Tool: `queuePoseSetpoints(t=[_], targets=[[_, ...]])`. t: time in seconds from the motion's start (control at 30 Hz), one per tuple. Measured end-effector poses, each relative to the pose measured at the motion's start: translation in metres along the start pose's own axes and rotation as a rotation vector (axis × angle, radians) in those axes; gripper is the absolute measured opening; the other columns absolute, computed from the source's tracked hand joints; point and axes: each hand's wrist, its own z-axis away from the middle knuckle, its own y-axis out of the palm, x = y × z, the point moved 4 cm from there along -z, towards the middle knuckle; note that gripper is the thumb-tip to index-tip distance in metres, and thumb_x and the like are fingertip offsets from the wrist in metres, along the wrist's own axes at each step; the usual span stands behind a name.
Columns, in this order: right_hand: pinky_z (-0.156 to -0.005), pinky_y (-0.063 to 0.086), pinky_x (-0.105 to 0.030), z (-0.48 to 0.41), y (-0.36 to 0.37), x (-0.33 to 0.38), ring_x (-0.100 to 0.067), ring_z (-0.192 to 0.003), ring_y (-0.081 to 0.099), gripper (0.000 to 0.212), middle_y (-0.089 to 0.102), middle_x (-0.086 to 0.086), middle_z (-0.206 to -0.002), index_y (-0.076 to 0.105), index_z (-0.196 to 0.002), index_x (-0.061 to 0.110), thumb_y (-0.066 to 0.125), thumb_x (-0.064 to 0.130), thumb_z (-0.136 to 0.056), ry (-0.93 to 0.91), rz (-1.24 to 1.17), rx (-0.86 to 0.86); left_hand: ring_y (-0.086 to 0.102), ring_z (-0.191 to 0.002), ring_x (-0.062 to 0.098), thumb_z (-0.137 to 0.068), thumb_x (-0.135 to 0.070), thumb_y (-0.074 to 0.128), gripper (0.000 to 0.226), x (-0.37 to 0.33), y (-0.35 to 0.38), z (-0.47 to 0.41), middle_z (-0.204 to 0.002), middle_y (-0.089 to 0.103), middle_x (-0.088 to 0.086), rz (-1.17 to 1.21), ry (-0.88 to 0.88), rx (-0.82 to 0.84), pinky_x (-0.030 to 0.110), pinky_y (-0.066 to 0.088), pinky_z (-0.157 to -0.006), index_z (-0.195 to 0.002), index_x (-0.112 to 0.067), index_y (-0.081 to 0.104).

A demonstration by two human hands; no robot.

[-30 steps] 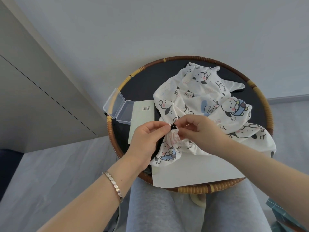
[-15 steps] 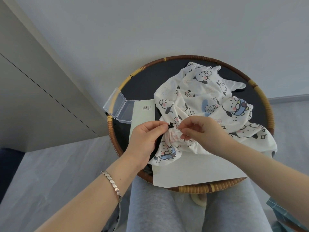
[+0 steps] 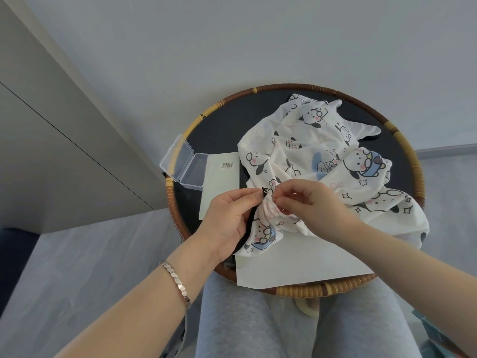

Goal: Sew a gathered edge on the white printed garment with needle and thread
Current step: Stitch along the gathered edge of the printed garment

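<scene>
Both forearms reach in over the lap. Left hand [image 3: 227,215], bracelet [image 3: 176,282] on wrist, pinches the gathered edge of the garment [image 3: 317,161], thumb on top. Right hand [image 3: 309,202] meets it fingertip to fingertip, pinched on the bunched cloth; needle too small to tell. Garment lies on the tray [image 3: 296,290]; clear box [image 3: 185,164] open at far left.

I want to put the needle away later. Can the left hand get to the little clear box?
Probably yes. The clear box lies open just beyond the left hand, nothing between them, though its fingers now pinch the white garment.
</scene>
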Motion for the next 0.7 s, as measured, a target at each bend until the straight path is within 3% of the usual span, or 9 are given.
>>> queuePoseSetpoints(t=[0.23,0.37,0.57,0.7], targets=[[-0.054,0.038,-0.005,0.0017,0.0047,-0.0036,0.006,-0.049,0.049,0.027,0.057,0.012,-0.062,0.062,-0.072,0.021,0.057,-0.002,-0.086,0.02,-0.031,-0.047,0.066,-0.059,0.017,-0.088,0.0,0.049,0.015,0.0071,0.0056,-0.0019,-0.067,0.068,0.01,0.069,-0.078,0.016,0.025,0.057,-0.059,-0.082,0.002,0.064],[-0.059,0.046,-0.011,0.0018,0.003,-0.0042,-0.002,-0.054,0.054,0.032,0.06,0.012,-0.054,0.062,-0.067,0.021,0.057,-0.006,-0.085,0.024,-0.076,-0.099,0.066,-0.056,0.016,-0.086,0.003,0.053,0.012,0.0078,0.0046,-0.0031,-0.063,0.068,0.01,0.034,-0.079,-0.029,0.023,0.055,-0.054,-0.079,0.001,0.064],[-0.057,0.046,-0.008,-0.0038,0.0015,0.0027,0.003,-0.054,0.056,0.025,0.062,0.01,-0.062,0.063,-0.072,0.021,0.059,0.0,-0.086,0.028,-0.087,-0.145,0.067,-0.06,0.013,-0.086,0.0,0.055,0.014,0.0006,0.0057,-0.0032,-0.066,0.069,0.008,-0.018,0.009,-0.042,0.022,0.055,-0.057,-0.078,-0.004,0.067],[-0.055,0.043,-0.007,-0.0035,0.0013,0.0003,0.004,-0.052,0.056,0.025,0.062,0.014,-0.054,0.063,-0.075,0.021,0.057,0.0,-0.087,0.024,-0.078,-0.141,0.068,-0.062,0.014,-0.083,-0.001,0.058,0.015,-0.0018,0.0055,-0.0036,-0.069,0.071,0.008,-0.045,0.006,-0.029,0.022,0.055,-0.057,-0.074,-0.006,0.07]])
